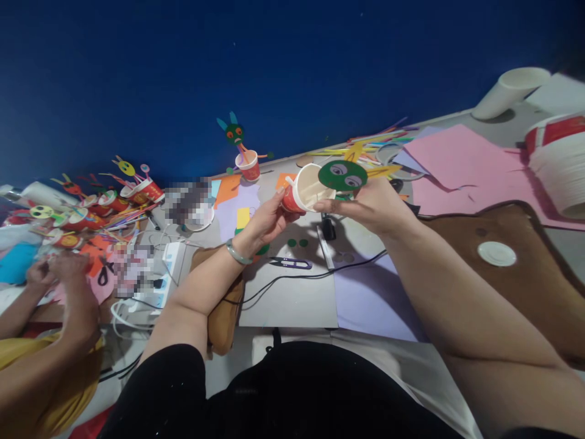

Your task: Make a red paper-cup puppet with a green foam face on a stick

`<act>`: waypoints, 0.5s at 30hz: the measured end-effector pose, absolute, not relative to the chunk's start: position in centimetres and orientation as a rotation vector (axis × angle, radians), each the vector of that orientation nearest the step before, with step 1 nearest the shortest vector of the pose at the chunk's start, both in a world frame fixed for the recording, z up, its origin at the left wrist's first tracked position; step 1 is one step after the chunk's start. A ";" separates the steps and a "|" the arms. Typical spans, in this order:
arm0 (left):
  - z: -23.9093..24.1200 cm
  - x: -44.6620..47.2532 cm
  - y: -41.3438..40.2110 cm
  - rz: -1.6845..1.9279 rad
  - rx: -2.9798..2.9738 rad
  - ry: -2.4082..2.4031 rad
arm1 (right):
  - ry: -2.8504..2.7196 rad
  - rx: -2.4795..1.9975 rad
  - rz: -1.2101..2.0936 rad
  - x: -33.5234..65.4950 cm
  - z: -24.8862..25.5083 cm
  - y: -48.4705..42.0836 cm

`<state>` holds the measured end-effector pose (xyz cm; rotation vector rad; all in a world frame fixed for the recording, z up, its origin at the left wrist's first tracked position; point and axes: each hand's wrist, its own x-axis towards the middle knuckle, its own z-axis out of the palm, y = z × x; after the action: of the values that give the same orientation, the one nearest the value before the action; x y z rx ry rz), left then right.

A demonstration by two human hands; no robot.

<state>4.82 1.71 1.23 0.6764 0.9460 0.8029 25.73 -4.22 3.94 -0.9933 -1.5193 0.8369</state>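
Observation:
My left hand (265, 221) is closed round a red paper cup (304, 190) tipped on its side, its white inside facing me. A jade bangle sits on that wrist. My right hand (365, 204) pinches a green paper face (342, 175) with two purple eyes, held at the cup's rim together with a yellow strip (382, 171). Both hands hover above the grey table (292, 302). Below them lie small purple-handled snips (290, 263), two green paper dots (297, 242) and a black glue gun (328, 228) with its cable.
A finished cup figure (244, 158) stands by the blue wall. More cup figures (105, 204) are heaped at the left, where another person's hands (57, 271) work. Pink paper (457, 171), purple paper (365, 299), stacked cups (560, 164), a power strip (167, 274) and a brown bag (516, 274) surround me.

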 end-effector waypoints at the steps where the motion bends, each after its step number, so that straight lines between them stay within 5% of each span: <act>1: 1.3 4.8 1.7 0.806 0.669 0.947 | -1.515 -0.989 0.831 25.8 3.8 -4.1; 8: 0.8 4.8 2.3 0.884 0.608 0.877 | -1.400 -1.090 0.547 26.0 0.8 -2.6; 15: 0.7 5.1 2.0 0.823 0.630 0.792 | -1.413 -1.044 0.674 24.1 -1.1 -2.0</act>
<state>5.11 2.01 0.73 0.6304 0.7919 0.8232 24.13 -1.99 -1.15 -1.0438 -1.4130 0.6745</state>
